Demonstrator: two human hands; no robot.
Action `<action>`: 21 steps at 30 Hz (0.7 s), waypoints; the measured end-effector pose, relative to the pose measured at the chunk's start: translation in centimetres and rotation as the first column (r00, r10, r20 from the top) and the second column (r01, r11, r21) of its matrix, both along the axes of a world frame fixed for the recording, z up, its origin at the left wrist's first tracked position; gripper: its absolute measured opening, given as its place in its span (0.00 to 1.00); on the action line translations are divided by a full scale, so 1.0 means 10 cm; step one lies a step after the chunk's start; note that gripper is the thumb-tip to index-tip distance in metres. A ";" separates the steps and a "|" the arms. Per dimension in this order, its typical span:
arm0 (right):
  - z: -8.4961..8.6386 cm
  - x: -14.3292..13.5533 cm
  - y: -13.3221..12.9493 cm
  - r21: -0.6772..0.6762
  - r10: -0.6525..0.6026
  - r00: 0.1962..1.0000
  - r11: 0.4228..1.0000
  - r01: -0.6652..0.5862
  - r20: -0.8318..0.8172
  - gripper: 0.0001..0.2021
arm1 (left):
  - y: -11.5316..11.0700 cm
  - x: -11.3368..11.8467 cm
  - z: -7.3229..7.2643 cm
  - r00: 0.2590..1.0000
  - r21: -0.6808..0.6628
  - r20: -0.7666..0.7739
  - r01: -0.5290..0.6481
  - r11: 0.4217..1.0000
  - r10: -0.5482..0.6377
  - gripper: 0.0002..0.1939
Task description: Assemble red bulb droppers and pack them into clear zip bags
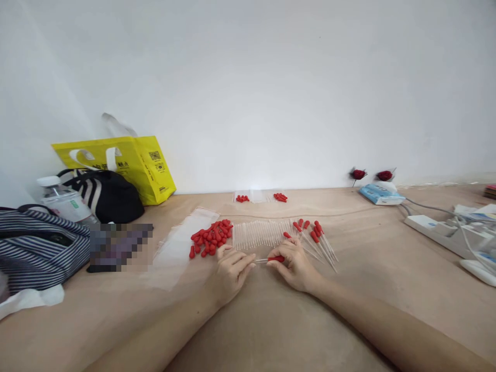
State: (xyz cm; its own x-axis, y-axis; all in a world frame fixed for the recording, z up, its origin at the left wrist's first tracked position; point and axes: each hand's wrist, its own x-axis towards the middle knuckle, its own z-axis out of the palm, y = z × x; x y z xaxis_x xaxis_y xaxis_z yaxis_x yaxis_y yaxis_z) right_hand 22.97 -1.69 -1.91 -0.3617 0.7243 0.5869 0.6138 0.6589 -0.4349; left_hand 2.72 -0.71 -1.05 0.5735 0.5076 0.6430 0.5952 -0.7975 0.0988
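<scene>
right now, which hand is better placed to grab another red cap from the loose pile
The left hand, probably. The pile of red caps lies just beyond its fingertips, while the right hand pinches the red cap of the dropper held between both hands and sits nearer the finished droppers.

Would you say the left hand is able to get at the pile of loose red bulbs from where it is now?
Probably yes. The left hand lies just in front of the pile of red bulbs, and nothing stands between them. It does pinch one end of a dropper that the right hand also holds.
</scene>
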 end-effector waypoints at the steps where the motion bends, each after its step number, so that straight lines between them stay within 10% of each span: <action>1: 0.00 0.02 0.00 0.008 0.002 1.000 1.000 -0.002 0.000 0.07 | 0.00 -0.01 0.01 1.000 0.000 -0.003 -0.014 1.000 0.014 0.09; 21: -0.01 0.02 -0.02 -0.016 0.060 0.998 0.998 -0.061 -0.033 0.05 | -0.04 0.00 0.02 1.000 -0.005 0.002 0.015 1.000 -0.015 0.10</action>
State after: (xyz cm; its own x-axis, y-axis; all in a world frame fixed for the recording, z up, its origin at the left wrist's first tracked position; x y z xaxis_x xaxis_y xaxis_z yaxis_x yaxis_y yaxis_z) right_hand 23.22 -1.86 -1.97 -0.3857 0.7118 0.5870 0.5583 0.6866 -0.4657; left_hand 2.76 -1.15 -0.88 0.5796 0.5025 0.6415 0.5832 -0.8056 0.1040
